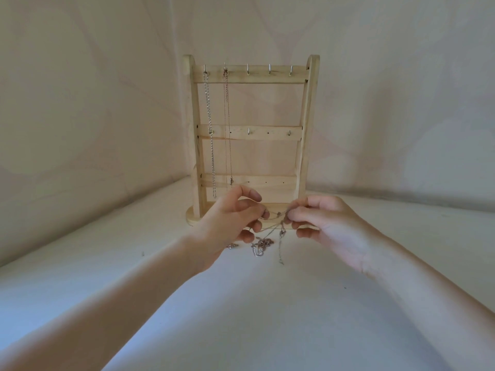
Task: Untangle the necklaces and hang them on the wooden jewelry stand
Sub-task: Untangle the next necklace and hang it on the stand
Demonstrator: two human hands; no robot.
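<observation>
- Pale cloth covers the flat work surface [267, 303] and rises behind it as a backdrop [93, 89] with faint large shapes printed on it.
- Landmark: the wooden jewelry stand [304, 135] stands upright on the cloth, in front of the backdrop, with its rounded base resting on the surface.
- Stand layout: two side posts joined by three crossbars. The top bar carries five metal hooks; the middle bar carries three hooks and small holes; the lowest bar shows holes.
- A silver chain [210, 135] hangs from the leftmost top hook of the stand and reaches down past the lowest bar.
- A thinner, reddish chain [228, 124] hangs from the second top hook, just right of the silver one, and ends at a small pendant level with the lowest bar.
- The left hand [230, 223] is raised in front of the stand's base, left side. Its fingers are curled and its fingertips pinch strands of the tangled necklaces [270, 231].
- The right hand [326, 223] is in front of the base, right side, palm turned inward. Its thumb and fingertips pinch the same tangle.
- The tangle spans the narrow gap between both hands, directly in front of the base. Loose ends and a pendant droop below to the cloth.
</observation>
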